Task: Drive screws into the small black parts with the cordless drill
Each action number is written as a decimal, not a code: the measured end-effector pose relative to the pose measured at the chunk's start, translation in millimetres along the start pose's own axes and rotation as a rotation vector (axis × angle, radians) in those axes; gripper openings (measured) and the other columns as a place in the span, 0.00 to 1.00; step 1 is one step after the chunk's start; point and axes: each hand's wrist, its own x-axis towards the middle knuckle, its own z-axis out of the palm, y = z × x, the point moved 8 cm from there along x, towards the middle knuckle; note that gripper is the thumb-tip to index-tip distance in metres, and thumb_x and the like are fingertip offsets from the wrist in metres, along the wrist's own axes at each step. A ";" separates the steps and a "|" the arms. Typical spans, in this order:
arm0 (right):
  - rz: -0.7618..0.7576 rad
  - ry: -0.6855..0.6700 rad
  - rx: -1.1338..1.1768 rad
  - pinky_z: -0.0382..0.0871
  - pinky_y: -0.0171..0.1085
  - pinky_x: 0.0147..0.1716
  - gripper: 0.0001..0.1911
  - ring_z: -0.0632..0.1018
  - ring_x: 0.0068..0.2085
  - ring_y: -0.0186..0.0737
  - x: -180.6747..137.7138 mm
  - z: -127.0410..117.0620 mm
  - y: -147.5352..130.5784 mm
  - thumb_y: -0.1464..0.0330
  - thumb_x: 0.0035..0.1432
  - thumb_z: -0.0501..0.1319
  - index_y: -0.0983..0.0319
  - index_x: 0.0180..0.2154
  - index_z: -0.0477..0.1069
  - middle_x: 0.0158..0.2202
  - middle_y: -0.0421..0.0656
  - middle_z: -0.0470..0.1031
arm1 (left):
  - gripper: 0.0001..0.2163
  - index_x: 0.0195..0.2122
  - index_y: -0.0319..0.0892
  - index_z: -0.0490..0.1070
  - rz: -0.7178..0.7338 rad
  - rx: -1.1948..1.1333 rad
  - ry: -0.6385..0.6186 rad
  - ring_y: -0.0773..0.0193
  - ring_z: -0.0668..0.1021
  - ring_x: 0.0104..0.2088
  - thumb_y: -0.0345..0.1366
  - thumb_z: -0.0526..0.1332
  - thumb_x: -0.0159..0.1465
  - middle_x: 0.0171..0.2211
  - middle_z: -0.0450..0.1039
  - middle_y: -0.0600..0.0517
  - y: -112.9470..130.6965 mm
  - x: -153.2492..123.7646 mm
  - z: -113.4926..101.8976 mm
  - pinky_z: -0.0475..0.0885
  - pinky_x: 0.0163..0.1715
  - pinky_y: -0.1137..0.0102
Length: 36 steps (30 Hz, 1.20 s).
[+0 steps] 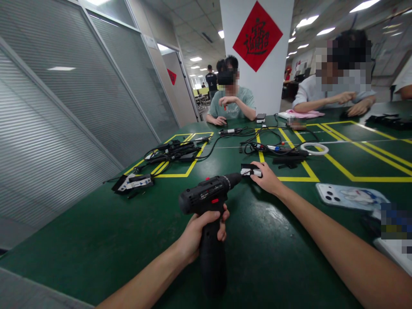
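A black cordless drill (209, 193) with red buttons is gripped by its handle in my left hand (201, 229). Its chuck points to the right and away from me. My right hand (265, 178) closes around a small black and white part (251, 171) on the table. The drill's tip reaches up to the left end of that part; whether the bit touches it, I cannot tell. My right fingers lie on the part's right end and hide some of it.
Bundled black cables and devices (177, 150) lie at the left, near a black and white piece (133, 183). More cables (277, 150) and a white ring (314, 149) lie beyond my right hand. A phone (352, 195) rests at the right. Two people sit across the green table (96, 227).
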 end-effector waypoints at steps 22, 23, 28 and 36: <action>-0.008 0.003 0.014 0.63 0.41 0.53 0.24 0.71 0.47 0.41 -0.6 -0.8 -3.5 0.67 0.52 0.59 0.58 0.53 0.63 0.46 0.46 0.63 | 0.09 0.42 0.37 0.65 -0.011 0.007 0.007 0.73 0.68 0.19 0.33 0.52 0.63 0.32 0.64 0.51 -0.2 0.3 0.2 0.66 0.25 0.69; -0.007 0.002 0.015 0.63 0.41 0.53 0.24 0.71 0.47 0.41 -0.7 -0.7 -3.3 0.67 0.52 0.58 0.58 0.53 0.63 0.46 0.46 0.63 | 0.09 0.42 0.37 0.65 -0.012 0.001 0.008 0.73 0.67 0.19 0.33 0.52 0.63 0.32 0.63 0.51 -0.3 0.4 -0.2 0.66 0.25 0.69; -0.001 0.009 0.022 0.63 0.42 0.52 0.24 0.72 0.47 0.42 -0.5 -0.2 -1.2 0.67 0.52 0.59 0.58 0.53 0.63 0.47 0.46 0.63 | 0.09 0.41 0.37 0.65 -0.016 -0.005 0.005 0.73 0.67 0.19 0.33 0.52 0.63 0.32 0.63 0.51 -0.6 0.5 -0.5 0.66 0.25 0.69; -0.012 0.011 0.024 0.62 0.42 0.53 0.24 0.71 0.47 0.41 0.1 -0.1 -0.2 0.68 0.52 0.59 0.57 0.52 0.64 0.46 0.45 0.63 | 0.09 0.41 0.37 0.66 -0.011 -0.010 0.019 0.73 0.67 0.19 0.34 0.53 0.62 0.32 0.63 0.51 -0.6 0.0 -1.1 0.66 0.25 0.69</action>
